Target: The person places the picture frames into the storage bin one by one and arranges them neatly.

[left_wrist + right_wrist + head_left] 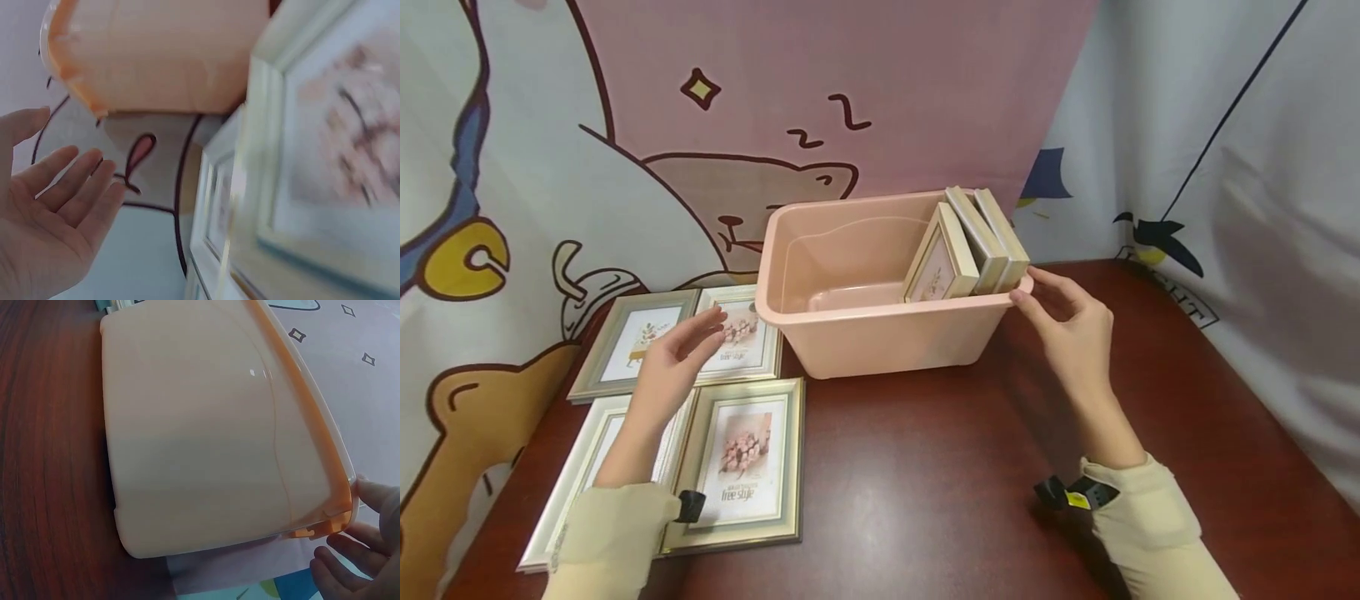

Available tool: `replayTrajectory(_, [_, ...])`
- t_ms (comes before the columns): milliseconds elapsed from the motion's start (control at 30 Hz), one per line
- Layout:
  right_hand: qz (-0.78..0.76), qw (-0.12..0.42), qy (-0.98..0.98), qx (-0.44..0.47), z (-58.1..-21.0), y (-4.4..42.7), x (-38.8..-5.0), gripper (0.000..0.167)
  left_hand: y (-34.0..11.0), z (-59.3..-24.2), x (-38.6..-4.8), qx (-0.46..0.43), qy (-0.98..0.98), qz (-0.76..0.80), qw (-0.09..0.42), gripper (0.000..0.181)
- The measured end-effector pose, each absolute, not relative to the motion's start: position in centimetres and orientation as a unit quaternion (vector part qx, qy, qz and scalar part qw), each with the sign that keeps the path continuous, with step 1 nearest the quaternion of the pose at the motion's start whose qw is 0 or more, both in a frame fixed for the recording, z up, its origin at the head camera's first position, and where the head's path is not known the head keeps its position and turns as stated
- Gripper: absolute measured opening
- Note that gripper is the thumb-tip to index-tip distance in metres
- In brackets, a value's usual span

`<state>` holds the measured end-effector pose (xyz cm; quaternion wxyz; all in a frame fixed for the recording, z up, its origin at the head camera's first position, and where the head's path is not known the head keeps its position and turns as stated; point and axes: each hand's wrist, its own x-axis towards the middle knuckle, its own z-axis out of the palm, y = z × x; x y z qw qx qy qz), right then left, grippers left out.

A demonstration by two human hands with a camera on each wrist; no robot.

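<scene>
A pink plastic bin (887,337) stands on the table. My right hand (1078,337) pinches its rim at the front right corner, thumb in front and fingers behind; the right wrist view shows this hand (365,550) at the bin's corner too. Inside the bin, a cream picture frame (942,258) and two more frames (981,242) lean at the right end. My left hand (673,358), fingers loosely extended and holding nothing, hovers over several picture frames laid flat at the left. Nearest it are a white flower-print frame (763,337) and a grey-edged frame (625,333).
A gold-and-grey flower-print frame (797,467) and a white frame (561,508) lie closer to the front. The dark wooden table (910,467) meets a cartoon-printed curtain (925,92) at the back and sides.
</scene>
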<state>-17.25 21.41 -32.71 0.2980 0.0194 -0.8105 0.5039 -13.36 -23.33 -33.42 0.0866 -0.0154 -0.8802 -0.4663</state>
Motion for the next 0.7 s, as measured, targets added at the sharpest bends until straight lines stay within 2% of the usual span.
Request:
replayTrajectory(100, [0.485, 0.306, -0.819, 0.007, -32.7, 21.5, -17.2, 0.035, -24.7, -34.1, -12.8, 0.000, -0.891, -0.451, 0.042, 0.055])
replayTrajectory(300, [0.487, 0.307, -0.818, 0.002, -32.7, 21.5, -17.2, 0.035, -26.8, -35.1, -12.0, 0.057, -0.876, -0.467, -0.111, 0.072])
replayTrajectory(367, [0.488, 0.309, -0.816, 0.002, -32.7, 21.5, -17.2, 0.034, -27.3, -35.5, -11.7, 0.065, -0.872, -0.465, -0.140, 0.074])
replayTrajectory(467, [0.488, 0.310, -0.816, 0.000, -32.7, 21.4, -17.2, 0.034, -27.9, -35.9, -11.3, 0.056, -0.873, -0.457, -0.159, 0.074])
replayTrajectory(700, [0.490, 0.309, -0.815, -0.010, -32.8, 21.4, -17.3, 0.034, -28.6, -36.4, -11.1, 0.018, -0.886, -0.433, -0.164, 0.065])
